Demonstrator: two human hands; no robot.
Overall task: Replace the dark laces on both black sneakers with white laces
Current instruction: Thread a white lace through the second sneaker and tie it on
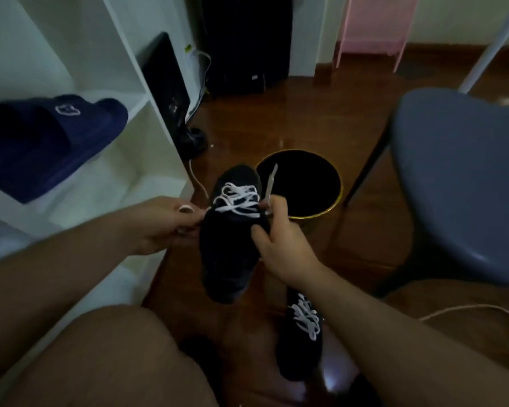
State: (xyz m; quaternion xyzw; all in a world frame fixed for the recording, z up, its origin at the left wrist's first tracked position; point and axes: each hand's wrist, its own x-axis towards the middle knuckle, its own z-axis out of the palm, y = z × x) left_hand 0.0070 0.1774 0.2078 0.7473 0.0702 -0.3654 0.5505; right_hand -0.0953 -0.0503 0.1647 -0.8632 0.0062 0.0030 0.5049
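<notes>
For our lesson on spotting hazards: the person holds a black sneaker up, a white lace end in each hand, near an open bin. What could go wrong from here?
1. The right lace end points over the open black bin; if the sneaker slips from the hands, it might fall in.
2. The left hand and right hand pull apart; uneven pulling could leave one end too short to tie.
3. The second sneaker lies by the person's legs on the floor and could be stepped on.

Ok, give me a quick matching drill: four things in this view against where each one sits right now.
Things:
1. held sneaker
2. second sneaker
3. navy slipper
4. black bin

Places:
A. on the white shelf
B. on the floor by the right forearm
C. between both hands
D. on the floor beyond the hands

Pairs: 1-C, 2-B, 3-A, 4-D
</notes>
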